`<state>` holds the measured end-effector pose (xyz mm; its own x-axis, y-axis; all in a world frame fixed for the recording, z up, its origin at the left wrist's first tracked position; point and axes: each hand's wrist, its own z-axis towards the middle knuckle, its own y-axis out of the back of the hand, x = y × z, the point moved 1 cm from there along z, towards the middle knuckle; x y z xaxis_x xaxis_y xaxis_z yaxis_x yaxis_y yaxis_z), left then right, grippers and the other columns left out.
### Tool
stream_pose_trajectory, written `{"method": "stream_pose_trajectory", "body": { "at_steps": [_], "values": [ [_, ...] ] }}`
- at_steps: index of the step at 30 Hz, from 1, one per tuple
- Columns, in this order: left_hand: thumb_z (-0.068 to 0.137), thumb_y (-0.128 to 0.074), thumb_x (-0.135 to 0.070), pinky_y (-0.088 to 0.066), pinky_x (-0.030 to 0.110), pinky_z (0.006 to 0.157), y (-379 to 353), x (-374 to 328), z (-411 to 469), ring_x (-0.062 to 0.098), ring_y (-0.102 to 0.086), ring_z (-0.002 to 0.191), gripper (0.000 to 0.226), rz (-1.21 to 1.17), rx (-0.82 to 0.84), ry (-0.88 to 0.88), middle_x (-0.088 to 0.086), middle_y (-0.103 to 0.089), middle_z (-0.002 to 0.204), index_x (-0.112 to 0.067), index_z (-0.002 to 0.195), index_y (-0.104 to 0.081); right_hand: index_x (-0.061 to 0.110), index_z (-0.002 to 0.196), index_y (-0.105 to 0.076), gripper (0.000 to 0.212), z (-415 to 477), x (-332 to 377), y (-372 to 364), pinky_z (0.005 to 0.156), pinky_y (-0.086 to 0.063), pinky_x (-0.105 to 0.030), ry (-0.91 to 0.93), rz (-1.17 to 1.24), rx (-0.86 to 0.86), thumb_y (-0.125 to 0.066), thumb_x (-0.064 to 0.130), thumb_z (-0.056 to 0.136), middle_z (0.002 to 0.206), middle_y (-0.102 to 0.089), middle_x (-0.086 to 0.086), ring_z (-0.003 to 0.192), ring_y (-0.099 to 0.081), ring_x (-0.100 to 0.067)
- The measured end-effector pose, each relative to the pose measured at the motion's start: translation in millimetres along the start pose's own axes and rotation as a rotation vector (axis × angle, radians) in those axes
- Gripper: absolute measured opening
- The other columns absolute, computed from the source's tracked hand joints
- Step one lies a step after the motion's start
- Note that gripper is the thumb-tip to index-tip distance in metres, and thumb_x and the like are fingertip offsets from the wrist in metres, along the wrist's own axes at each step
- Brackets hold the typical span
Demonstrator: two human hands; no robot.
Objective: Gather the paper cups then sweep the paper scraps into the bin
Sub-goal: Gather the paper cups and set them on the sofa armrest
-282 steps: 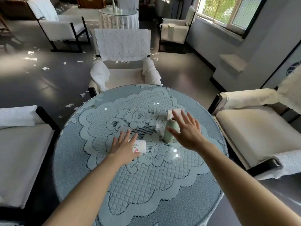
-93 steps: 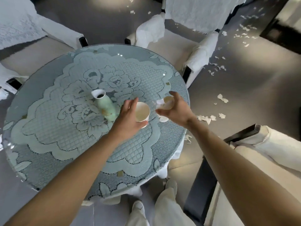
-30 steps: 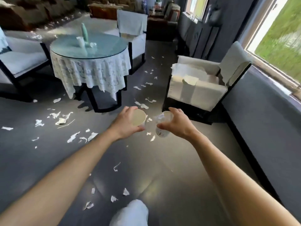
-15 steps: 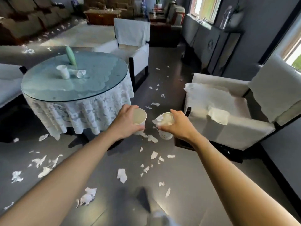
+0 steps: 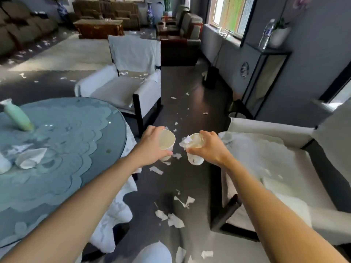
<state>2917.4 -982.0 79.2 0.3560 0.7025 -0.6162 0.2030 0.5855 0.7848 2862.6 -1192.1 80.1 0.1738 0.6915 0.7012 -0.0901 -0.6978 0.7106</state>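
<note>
My left hand (image 5: 152, 144) grips a white paper cup (image 5: 168, 142), mouth facing me, out in front at chest height. My right hand (image 5: 209, 149) grips a second paper cup (image 5: 194, 157) with crumpled paper and clear plastic (image 5: 187, 140) stuffed in its mouth. The two cups are a hand's width apart above the dark floor. Torn white paper scraps (image 5: 175, 221) lie scattered along the aisle floor. On the round glass table (image 5: 76, 149) at my left lies a crushed cup (image 5: 30, 158) on its side, with another white cup (image 5: 3, 165) at the frame edge.
A pale green vase (image 5: 17, 116) stands on the table. White-covered armchairs stand ahead (image 5: 125, 88) and at my right (image 5: 275, 168). A dark bin-like object (image 5: 210, 77) stands by the wall under the window. A black console (image 5: 266, 76) carries a bottle. Sofas are far back.
I have walked forward along the aisle with both cups. The round table has come close at my left and the right armchair is now beside me. Both hands keep their hold.
</note>
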Motion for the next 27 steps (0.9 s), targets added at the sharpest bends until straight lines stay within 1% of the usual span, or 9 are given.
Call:
{"method": "stream_pose_trajectory", "body": {
  "at_steps": [5, 8, 14, 16, 18, 21, 23, 25, 27],
  "values": [
    [0.074, -0.082, -0.032, -0.028, 0.03, 0.105, -7.4, 26.6, 158.6, 0.021, -0.035, 0.129, 0.087, -0.045, 0.021, -0.031, 0.003, -0.031, 0.139, -0.017, 0.144, -0.033, 0.014, 0.146, -0.036, 0.092, 148.5, -13.4, 15.8, 0.085, -0.035, -0.022, 0.0, -0.01, -0.069, -0.076, 0.048, 0.071, 0.139, -0.038, -0.004, 0.119, -0.047, -0.02],
    [0.074, -0.081, -0.032, -0.027, 0.026, 0.103, -16.6, 51.3, 267.0, 0.018, -0.034, 0.129, 0.086, -0.059, 0.034, -0.05, 0.001, -0.031, 0.138, -0.02, 0.144, -0.033, 0.013, 0.146, -0.036, 0.091, 254.9, -27.0, 19.8, 0.085, -0.034, -0.021, -0.02, 0.006, -0.084, -0.076, 0.048, 0.071, 0.138, -0.038, -0.002, 0.117, -0.046, -0.015],
    [0.074, -0.08, -0.037, -0.025, 0.021, 0.095, -0.8, 87.4, 516.9, 0.016, -0.033, 0.129, 0.089, -0.043, 0.04, -0.08, -0.001, -0.029, 0.14, -0.022, 0.146, -0.029, 0.012, 0.144, -0.038, 0.088, 495.0, -18.9, 48.0, 0.088, -0.037, -0.021, -0.049, 0.033, -0.082, -0.078, 0.043, 0.072, 0.132, -0.04, -0.004, 0.121, -0.046, -0.02],
    [0.074, -0.08, -0.039, -0.028, 0.023, 0.096, 6.3, 85.6, 589.2, 0.015, -0.034, 0.128, 0.089, -0.038, 0.06, -0.089, -0.003, -0.028, 0.14, -0.024, 0.145, -0.029, 0.013, 0.141, -0.042, 0.084, 558.2, -16.4, 65.1, 0.081, -0.036, -0.016, -0.047, 0.055, -0.086, -0.078, 0.045, 0.071, 0.121, -0.039, 0.001, 0.111, -0.048, -0.016],
    [0.073, -0.081, -0.04, -0.03, 0.025, 0.1, 4.9, 81.0, 653.9, 0.015, -0.036, 0.127, 0.089, -0.037, 0.095, -0.107, -0.003, -0.029, 0.139, -0.024, 0.144, -0.031, 0.014, 0.139, -0.043, 0.082, 610.6, -23.1, 84.3, 0.075, -0.034, -0.013, -0.058, 0.066, -0.106, -0.077, 0.046, 0.071, 0.117, -0.037, 0.004, 0.101, -0.043, -0.01],
    [0.072, -0.081, -0.039, -0.034, 0.034, 0.105, -9.2, 73.8, 750.3, 0.018, -0.038, 0.127, 0.087, -0.02, 0.147, -0.13, -0.003, -0.03, 0.136, -0.025, 0.144, -0.034, 0.014, 0.142, -0.04, 0.087, 692.6, -47.4, 113.3, 0.083, -0.034, -0.02, -0.105, 0.094, -0.152, -0.077, 0.047, 0.07, 0.121, -0.036, 0.005, 0.102, -0.04, -0.008],
    [0.072, -0.081, -0.038, -0.035, 0.038, 0.105, -25.7, 71.8, 815.0, 0.021, -0.037, 0.127, 0.088, -0.026, 0.158, -0.129, -0.002, -0.03, 0.137, -0.024, 0.144, -0.033, 0.014, 0.144, -0.038, 0.089, 749.6, -68.7, 128.4, 0.083, -0.034, -0.021, -0.131, 0.109, -0.17, -0.078, 0.046, 0.071, 0.12, -0.034, 0.007, 0.105, -0.042, -0.01],
    [0.072, -0.081, -0.039, -0.036, 0.042, 0.105, -45.4, 69.9, 883.4, 0.023, -0.037, 0.127, 0.088, -0.019, 0.16, -0.132, -0.002, -0.031, 0.138, -0.024, 0.144, -0.033, 0.015, 0.145, -0.036, 0.09, 811.8, -92.4, 142.5, 0.079, -0.036, -0.02, -0.138, 0.109, -0.176, -0.078, 0.045, 0.071, 0.124, -0.036, 0.005, 0.105, -0.042, -0.01],
    [0.071, -0.082, -0.039, -0.037, 0.039, 0.104, -66.0, 63.5, 957.6, 0.021, -0.039, 0.126, 0.088, -0.018, 0.148, -0.146, -0.002, -0.032, 0.138, -0.023, 0.143, -0.034, 0.016, 0.146, -0.034, 0.091, 878.1, -116.3, 161.6, 0.07, -0.037, -0.015, -0.142, 0.115, -0.193, -0.078, 0.045, 0.072, 0.132, -0.036, 0.002, 0.104, -0.039, -0.008]
  ]
}}
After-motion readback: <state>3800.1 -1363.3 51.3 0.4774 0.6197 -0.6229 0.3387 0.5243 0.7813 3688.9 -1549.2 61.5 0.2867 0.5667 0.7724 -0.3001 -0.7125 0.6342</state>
